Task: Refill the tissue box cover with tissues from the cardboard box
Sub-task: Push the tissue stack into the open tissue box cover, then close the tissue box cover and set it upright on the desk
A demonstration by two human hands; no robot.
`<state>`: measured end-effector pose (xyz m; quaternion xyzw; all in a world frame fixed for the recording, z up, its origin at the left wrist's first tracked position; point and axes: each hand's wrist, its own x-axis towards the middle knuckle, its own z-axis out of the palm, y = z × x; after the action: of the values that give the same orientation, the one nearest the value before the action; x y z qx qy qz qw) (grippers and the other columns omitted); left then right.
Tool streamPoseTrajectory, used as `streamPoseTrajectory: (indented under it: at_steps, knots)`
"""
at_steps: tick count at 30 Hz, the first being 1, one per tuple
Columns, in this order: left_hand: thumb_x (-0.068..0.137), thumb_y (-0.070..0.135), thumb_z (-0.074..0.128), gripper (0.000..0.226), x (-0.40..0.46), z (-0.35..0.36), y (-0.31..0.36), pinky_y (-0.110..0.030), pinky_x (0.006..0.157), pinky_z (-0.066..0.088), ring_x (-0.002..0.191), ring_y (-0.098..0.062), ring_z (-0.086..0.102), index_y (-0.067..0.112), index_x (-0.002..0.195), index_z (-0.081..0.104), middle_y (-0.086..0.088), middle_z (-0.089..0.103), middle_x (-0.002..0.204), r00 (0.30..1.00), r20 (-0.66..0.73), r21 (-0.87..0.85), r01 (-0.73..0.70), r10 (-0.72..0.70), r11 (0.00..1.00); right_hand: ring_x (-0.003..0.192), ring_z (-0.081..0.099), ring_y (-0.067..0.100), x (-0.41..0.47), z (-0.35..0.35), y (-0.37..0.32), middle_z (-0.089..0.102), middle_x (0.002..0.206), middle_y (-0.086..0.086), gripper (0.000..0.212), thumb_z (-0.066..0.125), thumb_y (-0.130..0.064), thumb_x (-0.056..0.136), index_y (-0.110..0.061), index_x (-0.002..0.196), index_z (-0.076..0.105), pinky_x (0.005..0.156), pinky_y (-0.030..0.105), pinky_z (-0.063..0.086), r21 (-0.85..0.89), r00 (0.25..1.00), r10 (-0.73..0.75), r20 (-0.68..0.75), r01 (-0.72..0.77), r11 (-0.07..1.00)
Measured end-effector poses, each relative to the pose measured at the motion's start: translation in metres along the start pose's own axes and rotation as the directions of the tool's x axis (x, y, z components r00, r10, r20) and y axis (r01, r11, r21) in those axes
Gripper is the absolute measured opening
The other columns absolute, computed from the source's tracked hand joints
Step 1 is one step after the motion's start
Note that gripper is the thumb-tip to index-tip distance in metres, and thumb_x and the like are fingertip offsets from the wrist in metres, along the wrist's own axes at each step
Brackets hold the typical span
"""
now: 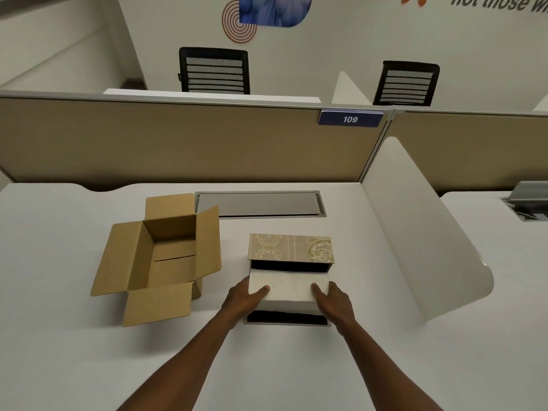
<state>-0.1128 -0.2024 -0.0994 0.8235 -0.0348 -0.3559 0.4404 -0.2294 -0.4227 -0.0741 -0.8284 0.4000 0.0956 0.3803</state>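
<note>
An open brown cardboard box (166, 256) stands on the white desk at the left, flaps spread, its inside showing bare cardboard. To its right lies the tissue box cover (292, 247), beige with a gold leaf pattern, opened so that its dark interior shows. A white stack of tissues (289, 287) sits over that dark opening. My left hand (243, 298) grips the stack's left end and my right hand (333, 301) grips its right end, thumbs on top.
A grey cable hatch (258, 204) is set into the desk (74, 336) behind the boxes. A beige partition (178, 140) closes the back, and a curved white divider (415, 247) stands at the right. Two black chairs stand beyond.
</note>
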Motion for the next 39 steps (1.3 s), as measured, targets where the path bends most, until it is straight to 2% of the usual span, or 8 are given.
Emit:
streamPoseTrajectory:
  at_steps: [9,14,18,21,25,30,33,39]
  knots:
    - [0.090,0.059,0.061,0.069,-0.008,0.002,0.005,-0.032,0.103,0.044,0.128,-0.022,0.053,0.022,0.146,0.044,0.000,0.055,0.144,1.000,0.013,0.013,-0.009,0.009,1.000,0.126,0.057,0.034,0.005,0.007,0.004,0.057,0.142,0.017,0.063,0.044,-0.051,0.103,-0.004,0.145,0.042,0.105,0.046,0.049,0.025,1.000,0.005,0.015,-0.005,1.000]
    - [0.089,0.063,0.058,0.086,-0.015,0.014,0.012,-0.042,0.115,0.039,0.143,-0.029,0.040,0.018,0.156,0.029,-0.008,0.037,0.159,0.975,-0.219,0.031,0.031,-0.023,0.999,0.139,0.048,0.034,0.008,0.010,0.015,0.046,0.155,0.016,0.079,0.045,-0.062,0.099,-0.007,0.155,0.034,0.115,0.046,0.041,0.154,0.999,0.021,-0.044,-0.014,0.988]
    - [0.097,0.042,0.058,0.066,-0.047,0.035,0.011,-0.026,0.112,0.034,0.145,-0.021,0.036,0.018,0.153,0.036,-0.001,0.037,0.159,0.833,-0.426,0.243,-0.270,0.352,0.932,0.125,0.057,0.031,-0.005,0.003,0.011,0.054,0.143,0.012,0.077,0.045,-0.072,0.089,-0.018,0.144,0.043,0.103,0.048,0.049,0.240,0.916,-0.031,-0.399,0.138,0.961]
    - [0.099,0.043,0.050,0.063,-0.055,0.054,-0.004,-0.032,0.123,0.021,0.153,-0.013,0.012,0.023,0.156,0.031,0.009,0.016,0.164,0.768,-0.155,0.511,-0.475,0.621,0.716,0.122,0.055,0.031,-0.002,-0.008,-0.003,0.057,0.134,0.012,0.055,0.063,-0.042,0.094,-0.014,0.139,0.048,0.099,0.046,0.049,0.011,0.755,-0.283,-0.592,0.359,0.933]
    - [0.099,0.057,0.035,0.075,-0.041,0.065,-0.012,-0.046,0.126,0.000,0.153,-0.019,-0.018,0.024,0.161,0.010,0.002,-0.012,0.166,0.762,0.097,0.709,-0.505,0.641,0.493,0.145,0.037,0.031,0.017,-0.020,-0.040,0.047,0.153,0.013,0.064,0.063,-0.035,0.095,-0.010,0.150,0.042,0.115,0.047,0.037,-0.355,0.722,-0.581,-0.376,0.467,0.810]
    - [0.089,0.074,0.036,0.091,-0.029,0.059,-0.011,-0.053,0.119,-0.015,0.150,-0.026,-0.029,0.034,0.159,-0.006,0.003,-0.025,0.164,0.798,0.154,0.804,-0.444,0.582,0.396,0.158,-0.002,0.026,0.044,-0.018,-0.073,0.007,0.172,0.007,0.077,0.034,-0.056,0.104,-0.011,0.162,0.011,0.128,0.049,0.006,-0.527,0.817,-0.574,0.044,0.507,0.682]
    - [0.086,0.075,0.040,0.095,-0.025,0.055,-0.012,-0.057,0.116,-0.014,0.150,-0.033,-0.025,0.034,0.159,-0.005,0.000,-0.024,0.164,0.819,0.184,0.830,-0.425,0.543,0.360,0.158,0.004,0.027,0.053,-0.017,-0.083,0.011,0.171,0.008,0.077,0.036,-0.055,0.104,-0.012,0.162,0.011,0.128,0.050,0.007,-0.539,0.851,-0.503,0.152,0.498,0.679]
    - [0.084,0.076,0.045,0.102,-0.025,0.054,-0.009,-0.057,0.115,-0.017,0.147,-0.032,-0.031,0.035,0.157,-0.014,-0.001,-0.031,0.162,0.846,0.221,0.846,-0.414,0.485,0.337,0.142,0.039,0.031,0.048,-0.022,-0.095,0.043,0.155,0.011,0.079,0.059,-0.058,0.093,-0.014,0.154,0.034,0.120,0.046,0.031,-0.552,0.844,-0.526,0.104,0.489,0.676]
